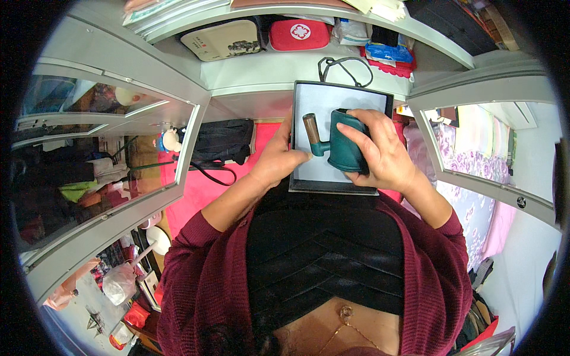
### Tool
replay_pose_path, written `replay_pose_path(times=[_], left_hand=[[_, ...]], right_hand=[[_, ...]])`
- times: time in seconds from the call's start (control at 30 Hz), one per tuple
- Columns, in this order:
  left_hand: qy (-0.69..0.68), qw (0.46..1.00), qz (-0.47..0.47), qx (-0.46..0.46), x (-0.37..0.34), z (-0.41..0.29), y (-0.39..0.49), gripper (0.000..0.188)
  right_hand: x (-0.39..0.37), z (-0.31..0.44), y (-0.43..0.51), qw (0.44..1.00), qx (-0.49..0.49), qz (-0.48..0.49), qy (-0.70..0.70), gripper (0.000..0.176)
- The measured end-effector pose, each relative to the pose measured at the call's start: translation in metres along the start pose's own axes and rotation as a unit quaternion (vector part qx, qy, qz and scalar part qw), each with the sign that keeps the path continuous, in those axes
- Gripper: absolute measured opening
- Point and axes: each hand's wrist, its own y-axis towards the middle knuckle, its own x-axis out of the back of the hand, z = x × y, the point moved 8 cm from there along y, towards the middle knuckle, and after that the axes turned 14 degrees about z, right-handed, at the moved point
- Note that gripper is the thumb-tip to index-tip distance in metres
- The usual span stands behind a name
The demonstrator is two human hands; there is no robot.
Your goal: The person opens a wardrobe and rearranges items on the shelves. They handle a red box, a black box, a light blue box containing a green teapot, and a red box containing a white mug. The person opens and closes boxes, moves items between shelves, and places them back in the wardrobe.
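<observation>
A shallow box with a dark rim and white inside (311,175) is before my chest. My left hand (278,155) grips its left side, its thumb over the rim close to the pot's handle. My right hand (385,147) is around a dark green side-handled pot (344,142), which looks like a teapot. Its wooden handle (311,127) points away from me. The pot is over the white inside; whether it rests there I cannot tell. My right fingers hide the pot's right side.
Behind the box is a white cabinet shelf (249,69) holding a red first-aid pouch (299,34), a beige zip case (222,41) and a looped black cord (345,71). Open glazed doors flank me, left (189,147) and right (429,133). Dark folded cloth (225,140) lies lower left.
</observation>
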Motion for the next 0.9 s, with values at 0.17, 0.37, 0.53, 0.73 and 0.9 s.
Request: replay_pose_path(times=[0.17,0.37,0.53,0.73,0.9], left_hand=[[-0.011,1.000,0.015,-0.002,-0.001,0.003,0.002,0.112],[0.056,0.998,0.022,-0.018,0.001,0.009,0.001,0.111],[0.197,0.979,0.007,-0.047,0.001,0.006,-0.004,0.106],[0.190,0.981,0.011,-0.031,0.003,0.013,-0.003,0.119],[0.155,0.988,0.026,-0.007,0.002,0.012,-0.002,0.117]], right_hand=[[0.001,0.004,-0.002,1.000,-0.019,0.002,0.005,0.096],[-0.004,0.004,-0.003,0.996,-0.069,0.050,-0.018,0.101],[-0.004,0.003,-0.001,0.998,-0.063,0.022,-0.012,0.101],[0.000,-0.004,-0.001,0.996,-0.075,0.026,0.036,0.108],[0.000,-0.005,-0.002,0.996,-0.063,0.025,0.058,0.109]])
